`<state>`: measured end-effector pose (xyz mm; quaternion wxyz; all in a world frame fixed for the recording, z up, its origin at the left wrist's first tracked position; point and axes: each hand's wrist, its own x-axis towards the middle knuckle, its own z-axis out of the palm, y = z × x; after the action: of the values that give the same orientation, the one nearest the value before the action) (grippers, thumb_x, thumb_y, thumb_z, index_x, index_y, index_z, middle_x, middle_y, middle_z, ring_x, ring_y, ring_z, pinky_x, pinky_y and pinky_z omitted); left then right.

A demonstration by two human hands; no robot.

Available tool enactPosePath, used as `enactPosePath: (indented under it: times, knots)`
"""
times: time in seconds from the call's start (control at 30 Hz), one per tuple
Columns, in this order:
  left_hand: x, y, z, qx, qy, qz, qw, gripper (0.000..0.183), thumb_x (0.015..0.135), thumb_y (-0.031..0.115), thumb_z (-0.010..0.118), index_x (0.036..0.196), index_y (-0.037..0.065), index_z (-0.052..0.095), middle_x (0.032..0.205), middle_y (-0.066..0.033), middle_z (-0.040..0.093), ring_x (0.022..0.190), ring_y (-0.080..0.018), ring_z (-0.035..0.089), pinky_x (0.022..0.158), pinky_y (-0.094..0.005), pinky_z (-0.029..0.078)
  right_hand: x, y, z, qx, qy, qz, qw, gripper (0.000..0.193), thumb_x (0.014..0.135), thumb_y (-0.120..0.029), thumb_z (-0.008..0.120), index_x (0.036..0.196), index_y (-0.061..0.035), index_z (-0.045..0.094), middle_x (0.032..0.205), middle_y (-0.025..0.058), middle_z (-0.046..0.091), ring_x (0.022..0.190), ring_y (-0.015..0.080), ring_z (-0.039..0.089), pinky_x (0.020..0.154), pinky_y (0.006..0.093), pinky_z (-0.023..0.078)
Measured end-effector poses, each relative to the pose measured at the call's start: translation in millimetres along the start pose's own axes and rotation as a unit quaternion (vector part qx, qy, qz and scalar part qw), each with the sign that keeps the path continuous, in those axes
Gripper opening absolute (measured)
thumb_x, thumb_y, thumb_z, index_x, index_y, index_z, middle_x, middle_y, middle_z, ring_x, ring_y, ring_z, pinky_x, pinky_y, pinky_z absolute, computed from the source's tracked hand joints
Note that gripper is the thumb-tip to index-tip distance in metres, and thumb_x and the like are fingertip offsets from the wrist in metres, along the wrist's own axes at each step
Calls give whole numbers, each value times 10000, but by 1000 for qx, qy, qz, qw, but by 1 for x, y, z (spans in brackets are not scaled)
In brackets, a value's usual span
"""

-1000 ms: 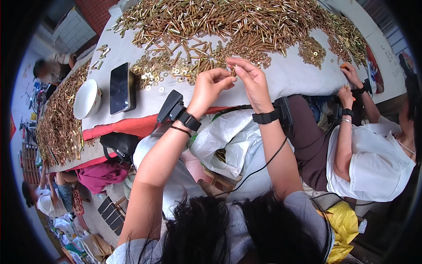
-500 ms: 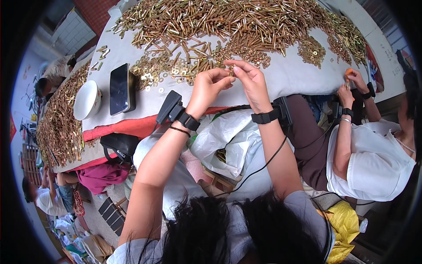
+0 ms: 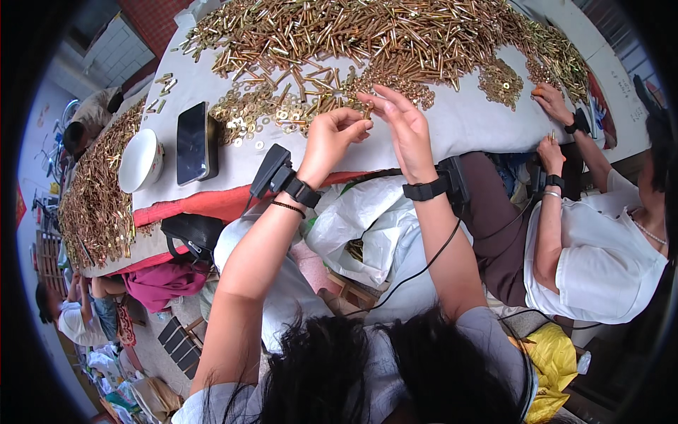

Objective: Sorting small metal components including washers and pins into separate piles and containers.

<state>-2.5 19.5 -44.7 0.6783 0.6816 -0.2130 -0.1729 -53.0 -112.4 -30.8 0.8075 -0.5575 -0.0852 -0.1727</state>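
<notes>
My left hand [image 3: 335, 138] is closed in a pinch above the near edge of the table. A small brass-coloured bolt [image 3: 367, 112] stands up from its fingertips, the lower part hidden by the fingers. Just to the right, my right hand [image 3: 407, 131] is open, its fingers stretched out and apart from the bolt. Beyond both hands lie loose flat washers [image 3: 244, 109], a scatter of small nuts [image 3: 409, 92] and a large heap of metal bolts [image 3: 339, 35].
A white bowl [image 3: 140, 162] and a dark phone [image 3: 194, 145] stand on the left. Another washer pile [image 3: 500, 83] lies to the right. An open white plastic bag [image 3: 360, 226] sits on my lap. At right, a co-worker's hand [image 3: 554, 104] reaches toward the nuts. More bolts [image 3: 99, 191] cover the far left.
My right hand's fingers have opened and come away from the bolt, which stays in my left hand. The co-worker's far hand has moved up toward the nuts.
</notes>
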Motion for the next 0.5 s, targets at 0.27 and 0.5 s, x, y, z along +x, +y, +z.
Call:
enactPosePath:
  times: [0.27, 0.5]
  knots:
    - [-2, 0, 3, 35, -7, 5, 999, 144, 802, 93, 600, 860, -38, 579, 767, -65, 625, 712, -115, 610, 630, -226, 504, -1, 2, -3, 6, 47, 18, 999, 205, 844, -40, 475, 1043, 7, 497, 917, 121, 611, 916, 150, 558, 836, 269, 402]
    - [-4, 3, 4, 46, -18, 11, 999, 123, 799, 94, 603, 832, -24, 590, 747, -55, 625, 702, -102, 601, 625, -220, 498, 0, 0, -8, 55, 6, 47, 997, 216, 809, 24, 498, 1025, 15, 488, 962, 115, 582, 939, 144, 537, 834, 252, 406]
